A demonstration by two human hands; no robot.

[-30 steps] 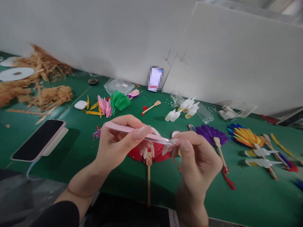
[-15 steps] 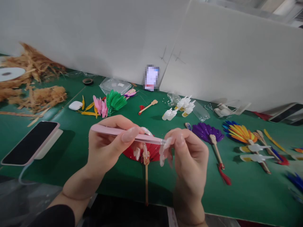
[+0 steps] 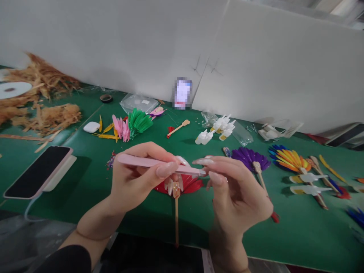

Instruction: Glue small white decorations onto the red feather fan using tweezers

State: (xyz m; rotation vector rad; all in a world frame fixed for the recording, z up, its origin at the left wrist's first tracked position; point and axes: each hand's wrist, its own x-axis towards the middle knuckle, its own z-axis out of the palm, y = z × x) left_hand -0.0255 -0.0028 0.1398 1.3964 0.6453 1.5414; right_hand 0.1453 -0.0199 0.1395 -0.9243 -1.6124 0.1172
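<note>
My left hand (image 3: pixel 139 178) is closed around pink tweezers (image 3: pixel 148 162), which point to the right. Just beside their tips, my right hand (image 3: pixel 239 189) has its thumb and fingers apart, with nothing visible between them. Below the tweezers lies a red feather fan (image 3: pixel 195 184) with a light wooden handle (image 3: pixel 176 220) pointing toward me; my hands cover part of the fan. Whether the tweezer tips grip anything is too small to tell.
A phone (image 3: pixel 40 170) lies at left. Green feathers (image 3: pixel 139 121) and pink feathers (image 3: pixel 121 128) sit farther back. Glue bottles (image 3: pixel 220 127) stand behind my right hand. A purple fan (image 3: pixel 250 158) and a yellow-orange fan (image 3: pixel 291 160) lie to the right.
The fingers of my right hand have come off the tweezer tips and spread, and that hand has shifted right. My left hand and the tweezers have moved slightly right.
</note>
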